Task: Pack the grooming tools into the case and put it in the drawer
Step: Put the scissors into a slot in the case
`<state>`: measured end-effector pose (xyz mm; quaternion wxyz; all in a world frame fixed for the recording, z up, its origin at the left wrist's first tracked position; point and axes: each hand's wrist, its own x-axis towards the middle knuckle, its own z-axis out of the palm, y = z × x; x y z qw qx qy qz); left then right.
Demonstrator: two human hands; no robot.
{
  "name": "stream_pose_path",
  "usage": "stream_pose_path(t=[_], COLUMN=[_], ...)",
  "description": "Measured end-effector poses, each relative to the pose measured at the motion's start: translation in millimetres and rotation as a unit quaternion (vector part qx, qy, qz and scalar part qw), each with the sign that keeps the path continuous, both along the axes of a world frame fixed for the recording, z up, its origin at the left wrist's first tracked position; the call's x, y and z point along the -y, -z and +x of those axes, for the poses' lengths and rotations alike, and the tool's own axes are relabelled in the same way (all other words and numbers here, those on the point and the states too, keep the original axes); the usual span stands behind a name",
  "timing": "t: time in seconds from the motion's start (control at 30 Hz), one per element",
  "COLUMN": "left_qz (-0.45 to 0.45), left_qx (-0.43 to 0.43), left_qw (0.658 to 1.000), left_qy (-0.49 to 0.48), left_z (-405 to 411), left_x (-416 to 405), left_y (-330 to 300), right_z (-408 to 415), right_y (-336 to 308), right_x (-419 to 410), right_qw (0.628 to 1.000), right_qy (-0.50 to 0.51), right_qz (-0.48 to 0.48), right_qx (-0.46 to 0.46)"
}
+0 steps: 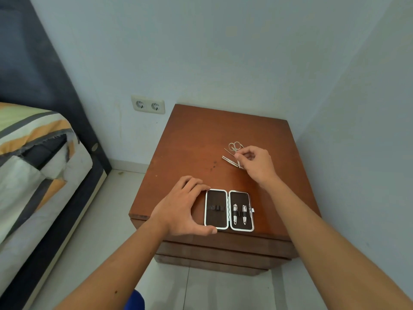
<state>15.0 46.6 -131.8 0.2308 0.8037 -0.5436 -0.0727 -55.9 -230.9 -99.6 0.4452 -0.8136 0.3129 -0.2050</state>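
Observation:
A small hinged case (216,199) lies open flat near the front edge of the brown nightstand (192,139). Its right half holds two nail clippers (239,214) under elastic loops; the left half shows bare loops. My left hand (183,206) grips the case's left edge, thumb at the front corner. Farther back on the right lie small scissors (235,146) and several thin metal tools (230,161). My right hand (257,164) is over that pile, thumb and forefinger pinched on one thin tool.
The nightstand's stacked drawer fronts (223,249) below the top are closed. A bed (33,157) with a patterned cover stands at the left. A double wall socket (148,105) sits behind. Walls close in at the back and right; tiled floor lies in front.

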Motion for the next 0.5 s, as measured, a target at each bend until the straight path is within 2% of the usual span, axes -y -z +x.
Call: stream_pose_path(t=[0.07,0.13,0.3,0.5], left_qz=[0.003,0.007,0.01,0.002], left_qx=[-0.004,-0.006,-0.013,-0.006], left_qw=[1.0,1.0,1.0,1.0], left_qy=[0.001,0.004,-0.001,0.002], left_z=[-0.8,-3.8,1.3,0.2], left_x=[0.2,0.1,0.2,0.1], left_y=[0.6,0.9,1.8,3.6], right_z=[-10.3,-25.8,-51.9,-85.5], right_y=[-5.7,-8.9,-10.3,-1.9], right_x=[-2.0,-6.1,-20.4,-36.9], right_qw=[0.992,0.983,0.975,0.974], right_qy=[-0.023,-0.054,-0.125,-0.143], right_qz=[0.112,0.161,0.161,0.145], right_qx=[0.045,0.073,0.083,0.095])
